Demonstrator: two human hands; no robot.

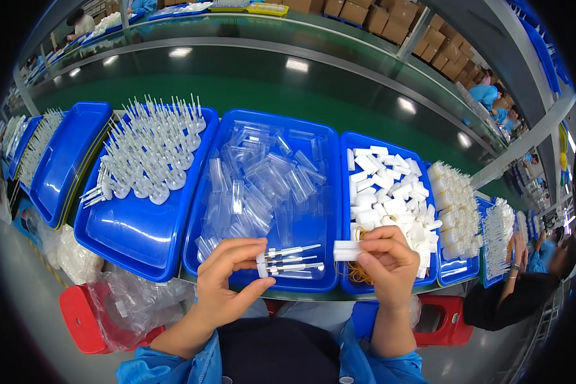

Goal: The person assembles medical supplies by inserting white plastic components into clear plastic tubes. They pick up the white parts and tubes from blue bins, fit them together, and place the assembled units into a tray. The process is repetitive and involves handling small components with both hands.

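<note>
My left hand [227, 275] pinches the round white base of a small part with thin rods [262, 264]. Its several white and dark rods point right, toward my other hand. Between the fingertips of my right hand [392, 261] is a white rectangular block [346, 251], held level with the rods and a short gap from their tips. Both hands are over the near edges of the trays. Below my left hand's part lies a blue tray [275, 116] of clear plastic sleeves [272, 182]. Similar white blocks [384, 179] fill the blue tray under my right hand, with yellowish rubber bands [360, 274] at its near end.
At left, a blue tray [131, 256] carries many upright rod parts [153, 150]; stacked trays [67, 160] stand beyond it. More parts [454, 211] sit at right. A green conveyor [237, 73] runs behind. Red stools [77, 320] flank me. A co-worker's arm [512, 281] is at far right.
</note>
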